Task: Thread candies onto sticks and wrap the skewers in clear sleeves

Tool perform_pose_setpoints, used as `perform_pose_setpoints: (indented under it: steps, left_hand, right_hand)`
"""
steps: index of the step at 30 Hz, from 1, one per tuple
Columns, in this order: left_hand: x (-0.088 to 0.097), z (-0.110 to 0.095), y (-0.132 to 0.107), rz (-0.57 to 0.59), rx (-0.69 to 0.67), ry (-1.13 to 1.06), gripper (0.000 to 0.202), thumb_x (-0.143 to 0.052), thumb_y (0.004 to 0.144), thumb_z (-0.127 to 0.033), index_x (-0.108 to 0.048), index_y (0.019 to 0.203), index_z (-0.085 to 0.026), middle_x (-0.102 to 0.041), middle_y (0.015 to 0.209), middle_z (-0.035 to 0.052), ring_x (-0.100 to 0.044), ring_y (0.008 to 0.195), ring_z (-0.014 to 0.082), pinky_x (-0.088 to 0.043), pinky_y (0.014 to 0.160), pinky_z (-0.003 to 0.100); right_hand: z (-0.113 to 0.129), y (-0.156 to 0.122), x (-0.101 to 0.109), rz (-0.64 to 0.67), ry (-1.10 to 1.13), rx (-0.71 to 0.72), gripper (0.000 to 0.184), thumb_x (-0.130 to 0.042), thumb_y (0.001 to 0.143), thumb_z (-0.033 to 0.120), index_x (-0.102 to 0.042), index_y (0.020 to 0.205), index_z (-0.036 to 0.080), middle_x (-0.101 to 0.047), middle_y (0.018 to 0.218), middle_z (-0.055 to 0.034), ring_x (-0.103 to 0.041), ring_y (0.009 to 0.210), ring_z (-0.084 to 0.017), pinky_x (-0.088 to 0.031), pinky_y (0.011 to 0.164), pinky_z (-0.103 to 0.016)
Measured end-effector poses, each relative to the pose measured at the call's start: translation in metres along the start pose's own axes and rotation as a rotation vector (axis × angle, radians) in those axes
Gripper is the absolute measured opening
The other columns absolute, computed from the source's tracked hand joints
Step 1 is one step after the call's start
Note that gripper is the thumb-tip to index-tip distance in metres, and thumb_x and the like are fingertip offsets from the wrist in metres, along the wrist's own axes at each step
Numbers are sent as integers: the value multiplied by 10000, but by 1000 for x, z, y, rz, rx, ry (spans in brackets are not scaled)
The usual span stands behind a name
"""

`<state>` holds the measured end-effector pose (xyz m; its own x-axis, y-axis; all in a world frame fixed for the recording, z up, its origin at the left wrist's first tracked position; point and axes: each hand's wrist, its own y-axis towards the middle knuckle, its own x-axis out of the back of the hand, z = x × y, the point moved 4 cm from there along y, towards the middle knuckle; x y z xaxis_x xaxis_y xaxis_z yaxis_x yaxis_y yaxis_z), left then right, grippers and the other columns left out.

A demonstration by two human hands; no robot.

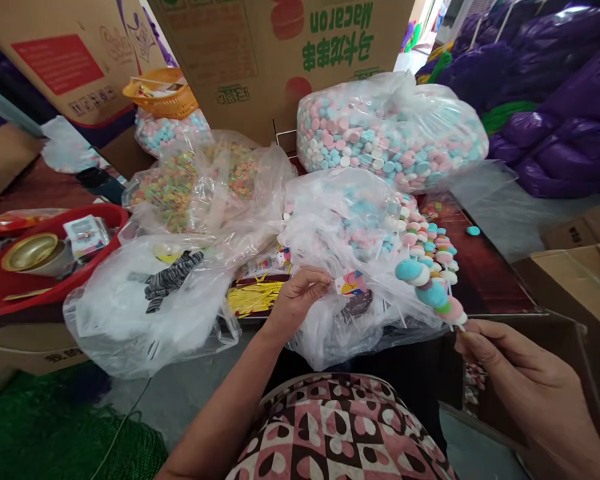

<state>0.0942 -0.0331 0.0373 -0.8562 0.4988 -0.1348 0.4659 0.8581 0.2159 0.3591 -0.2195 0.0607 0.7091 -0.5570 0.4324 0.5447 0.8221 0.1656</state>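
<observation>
Between the thumb and fingers of my left hand (300, 297) is a small printed card (351, 284) with coloured shapes. My right hand (523, 370) pinches the lower end of a marshmallow skewer (433, 295), threaded with blue, white and pink pieces, tilted up to the left. Behind it, more marshmallow skewers (427, 237) lie stacked on the table. An opened clear bag of marshmallows (343, 207) sits just beyond my left hand. Yellow strips (254, 297) lie in a bunch to the left of that hand.
A big bag of marshmallows (390, 137) and a bag of small colourful candies (200, 180) stand farther back, before a large carton (260, 60). To the left is a red basin (95, 250) with bowls. One blue marshmallow (473, 231) lies near the table's right edge.
</observation>
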Motion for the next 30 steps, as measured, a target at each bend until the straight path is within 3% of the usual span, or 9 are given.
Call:
perform_pose_setpoints:
  steps: [5, 13, 19, 24, 30]
  left_hand:
    - [-5, -8, 3, 71, -82, 92, 114, -703, 871, -333, -761, 896, -237, -712, 941, 38, -635, 935, 163, -486, 877, 316]
    - [-4, -14, 4, 121, -177, 197, 118, -658, 910, -305, -751, 923, -232, -710, 961, 42, -651, 942, 156, -502, 869, 314]
    - [-4, -22, 7, 195, -354, 472, 148, -614, 937, -298, -737, 946, -216, -711, 946, 58, -663, 916, 157, -517, 835, 314]
    - [-8, -30, 7, 235, -524, 720, 133, -593, 947, -241, -720, 940, -200, -720, 931, 56, -665, 905, 156, -498, 845, 323]
    - [-6, -37, 6, 171, -620, 861, 123, -586, 946, -222, -706, 933, -199, -719, 936, 56, -639, 913, 166, -482, 856, 339]
  right_hand:
    - [12, 3, -1, 131, -134, 86, 176, -687, 800, 403, -745, 776, 239, -689, 622, 0, -613, 511, -138, -473, 478, -192]
    - [21, 8, 0, 175, -259, 133, 229, -641, 799, 422, -755, 749, 229, -727, 622, -4, -657, 507, -146, -512, 502, -190]
    - [25, 10, 10, 192, -343, 181, 250, -639, 784, 460, -758, 758, 242, -756, 690, 2, -689, 575, -160, -544, 562, -203]
    - [13, 9, 10, 171, -328, 136, 255, -660, 775, 472, -748, 759, 233, -735, 693, -8, -669, 603, -171, -526, 569, -222]
    - [-6, 2, 2, 170, -155, 30, 215, -697, 787, 426, -735, 804, 214, -688, 713, -15, -624, 626, -157, -496, 583, -220]
